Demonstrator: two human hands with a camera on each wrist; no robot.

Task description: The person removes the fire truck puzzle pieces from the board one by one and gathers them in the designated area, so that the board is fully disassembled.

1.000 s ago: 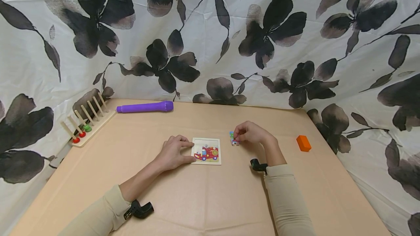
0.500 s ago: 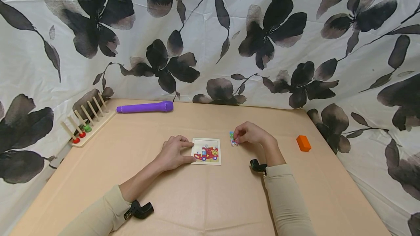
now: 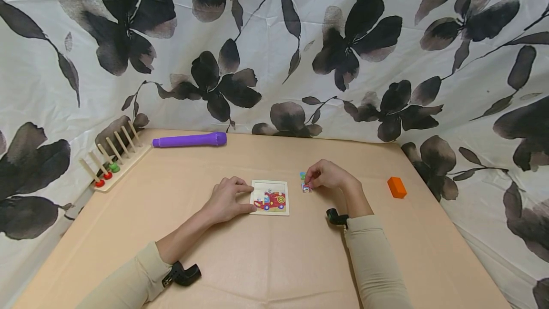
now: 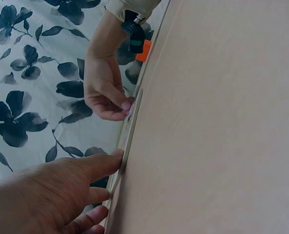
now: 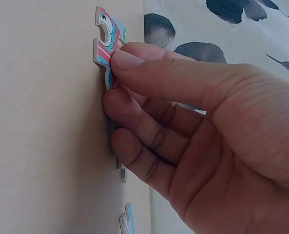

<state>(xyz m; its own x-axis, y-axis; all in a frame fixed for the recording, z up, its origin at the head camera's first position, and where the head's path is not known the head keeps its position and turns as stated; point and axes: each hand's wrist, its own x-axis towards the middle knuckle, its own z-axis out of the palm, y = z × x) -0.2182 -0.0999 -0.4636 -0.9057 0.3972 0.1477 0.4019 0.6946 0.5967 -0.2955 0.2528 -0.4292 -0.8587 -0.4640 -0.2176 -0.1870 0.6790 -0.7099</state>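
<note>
A framed picture puzzle [image 3: 270, 194] with a red vehicle lies flat on the table. My left hand [image 3: 228, 200] rests against its left side, thumb and index finger spread along the frame's edge. To the right of the puzzle, my right hand [image 3: 329, 175] pinches a small colourful puzzle piece [image 5: 105, 46] between thumb and fingertips, low over the table. In the right wrist view that piece shows red, blue and white printing and a rounded notch. Another piece [image 5: 128, 219] lies beyond the curled fingers; the hand hides part of this group.
An orange block [image 3: 397, 188] sits to the right of my right hand. Toward the back left are a purple microphone-shaped stick [image 3: 189, 140] and a wooden peg rack [image 3: 124, 166] with red and green beads. A floral cloth [image 3: 274, 51] hangs behind the table.
The small pieces at my right fingertips look very slightly shifted. My left hand and the framed puzzle have stayed where they were.
</note>
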